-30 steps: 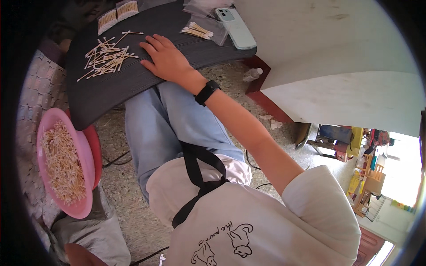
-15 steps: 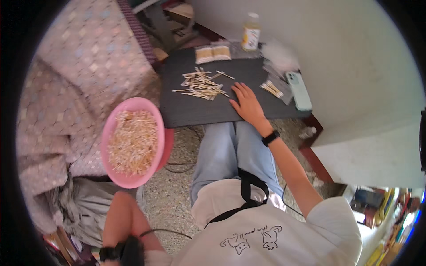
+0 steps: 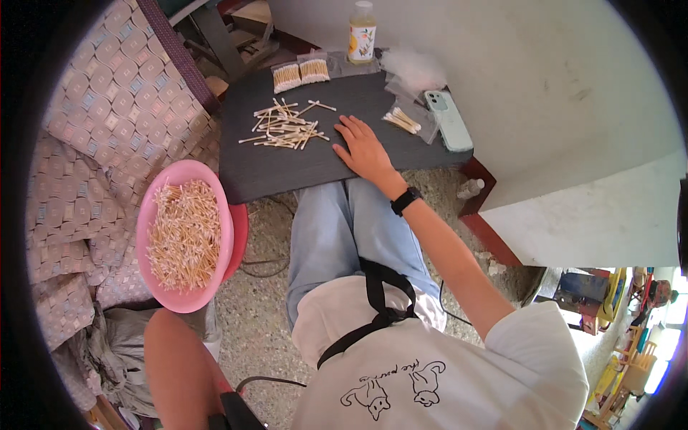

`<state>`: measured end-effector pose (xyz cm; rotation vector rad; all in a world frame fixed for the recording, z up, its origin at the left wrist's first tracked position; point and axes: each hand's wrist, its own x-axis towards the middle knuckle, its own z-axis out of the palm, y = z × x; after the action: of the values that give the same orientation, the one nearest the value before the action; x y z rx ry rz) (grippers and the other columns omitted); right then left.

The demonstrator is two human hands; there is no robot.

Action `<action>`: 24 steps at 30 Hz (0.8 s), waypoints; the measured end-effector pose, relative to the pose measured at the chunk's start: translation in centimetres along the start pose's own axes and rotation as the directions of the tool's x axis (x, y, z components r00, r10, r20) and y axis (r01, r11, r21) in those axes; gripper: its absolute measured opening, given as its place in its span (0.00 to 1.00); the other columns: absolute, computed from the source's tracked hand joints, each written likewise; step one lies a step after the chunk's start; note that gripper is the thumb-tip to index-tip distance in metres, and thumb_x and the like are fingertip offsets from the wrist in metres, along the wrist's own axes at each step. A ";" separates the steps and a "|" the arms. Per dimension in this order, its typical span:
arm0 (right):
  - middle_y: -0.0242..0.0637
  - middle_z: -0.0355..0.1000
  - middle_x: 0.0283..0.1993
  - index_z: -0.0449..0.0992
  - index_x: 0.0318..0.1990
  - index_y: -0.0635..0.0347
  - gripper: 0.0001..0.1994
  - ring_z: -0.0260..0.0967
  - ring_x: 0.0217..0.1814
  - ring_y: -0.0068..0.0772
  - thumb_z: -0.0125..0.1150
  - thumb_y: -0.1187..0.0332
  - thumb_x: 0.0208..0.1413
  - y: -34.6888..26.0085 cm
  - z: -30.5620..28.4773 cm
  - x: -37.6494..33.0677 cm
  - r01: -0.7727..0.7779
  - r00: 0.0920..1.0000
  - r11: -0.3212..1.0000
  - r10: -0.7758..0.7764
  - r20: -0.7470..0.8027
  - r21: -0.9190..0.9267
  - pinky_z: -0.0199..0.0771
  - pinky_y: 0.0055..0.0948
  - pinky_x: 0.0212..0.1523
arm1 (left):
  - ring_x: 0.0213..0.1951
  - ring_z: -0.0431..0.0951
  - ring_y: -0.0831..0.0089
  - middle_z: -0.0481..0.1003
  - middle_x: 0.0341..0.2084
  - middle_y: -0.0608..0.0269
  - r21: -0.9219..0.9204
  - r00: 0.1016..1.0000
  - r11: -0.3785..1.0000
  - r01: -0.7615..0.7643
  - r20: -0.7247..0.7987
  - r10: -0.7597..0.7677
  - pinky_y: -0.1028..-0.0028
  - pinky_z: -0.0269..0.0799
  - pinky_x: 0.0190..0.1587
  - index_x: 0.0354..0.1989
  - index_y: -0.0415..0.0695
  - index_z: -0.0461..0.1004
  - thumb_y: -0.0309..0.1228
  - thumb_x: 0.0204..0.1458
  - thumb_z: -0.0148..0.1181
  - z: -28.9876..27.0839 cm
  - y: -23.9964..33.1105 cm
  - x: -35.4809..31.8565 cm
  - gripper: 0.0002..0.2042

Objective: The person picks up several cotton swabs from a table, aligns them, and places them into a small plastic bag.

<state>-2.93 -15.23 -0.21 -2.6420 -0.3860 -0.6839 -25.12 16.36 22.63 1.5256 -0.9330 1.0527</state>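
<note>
My right hand [image 3: 363,149] lies flat on the dark table [image 3: 279,172], palm down with fingers stretched out, holding nothing. Just left of its fingertips is a loose pile of cotton swabs [image 3: 287,130], several crossing one another. To its right, a small bunch of swabs [image 3: 403,120] rests on a clear plastic bag [image 3: 428,129]. My left arm shows bent at the lower left, but the hand itself is out of view. Left of the table, a pink basin [image 3: 146,236] holds a great many swabs [image 3: 185,236].
At the table's back are two packed bundles of swabs [image 3: 299,74], a bottle of yellowish liquid [image 3: 362,34] and crumpled clear plastic [image 3: 414,68]. A pale green phone [image 3: 449,120] lies by the right edge, near the wall [image 3: 545,107]. Patterned fabric [image 3: 107,179] covers the left side.
The view has shifted, so the table and basin appear further left. My right hand keeps its place on the table, and the swabs look unmoved. My left arm appears lower, its wrist area leaving view.
</note>
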 end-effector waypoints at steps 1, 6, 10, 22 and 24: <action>0.46 0.59 0.63 0.67 0.55 0.62 0.21 0.53 0.67 0.47 0.51 0.57 0.60 0.6 -0.2 -0.5 -0.003 1.000 1.000 0.003 0.002 -0.028 0.53 0.40 0.67 | 0.39 0.73 0.67 0.73 0.33 0.60 -0.034 1.000 0.999 0.009 0.001 -0.009 0.66 0.64 0.53 0.36 0.42 0.74 0.26 0.55 0.52 0.0 -0.5 -0.7 0.05; 0.46 0.59 0.63 0.67 0.55 0.62 0.22 0.52 0.67 0.47 0.50 0.56 0.59 1.6 -0.4 -0.7 -0.021 1.000 0.999 0.022 0.010 -0.042 0.52 0.41 0.67 | 0.38 0.73 0.67 0.73 0.33 0.61 -0.099 0.999 0.995 0.026 0.033 -0.023 0.65 0.64 0.53 0.36 0.42 0.74 0.26 0.55 0.52 0.3 -1.3 -1.3 0.05; 0.45 0.59 0.63 0.67 0.55 0.61 0.22 0.52 0.67 0.47 0.50 0.56 0.60 0.5 0.2 -0.5 -0.013 1.000 1.000 0.013 0.000 -0.010 0.52 0.40 0.67 | 0.38 0.73 0.67 0.73 0.32 0.61 -0.105 0.998 0.994 0.027 0.062 -0.020 0.65 0.64 0.54 0.35 0.42 0.74 0.26 0.55 0.52 -0.2 -0.5 -1.0 0.05; 0.44 0.60 0.64 0.66 0.57 0.60 0.22 0.53 0.68 0.45 0.50 0.56 0.61 1.1 0.0 -0.6 0.005 1.000 0.998 -0.005 -0.003 -0.056 0.53 0.39 0.67 | 0.37 0.72 0.68 0.72 0.31 0.62 -0.193 0.992 0.980 0.039 0.126 -0.015 0.64 0.63 0.55 0.34 0.43 0.74 0.27 0.55 0.51 -0.7 -1.0 -1.7 0.05; 0.44 0.60 0.64 0.66 0.57 0.60 0.22 0.53 0.68 0.45 0.50 0.56 0.61 0.9 0.0 -0.6 0.002 1.000 0.999 -0.002 -0.001 -0.049 0.53 0.39 0.67 | 0.37 0.72 0.68 0.72 0.31 0.62 -0.199 0.991 0.979 0.038 0.133 -0.011 0.64 0.63 0.55 0.34 0.43 0.74 0.27 0.56 0.51 -0.8 -0.9 -1.6 0.05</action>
<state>-3.08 -16.15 -0.79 -2.6873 -0.3768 -0.7033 -24.88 17.44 20.92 1.4465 -1.0757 0.8208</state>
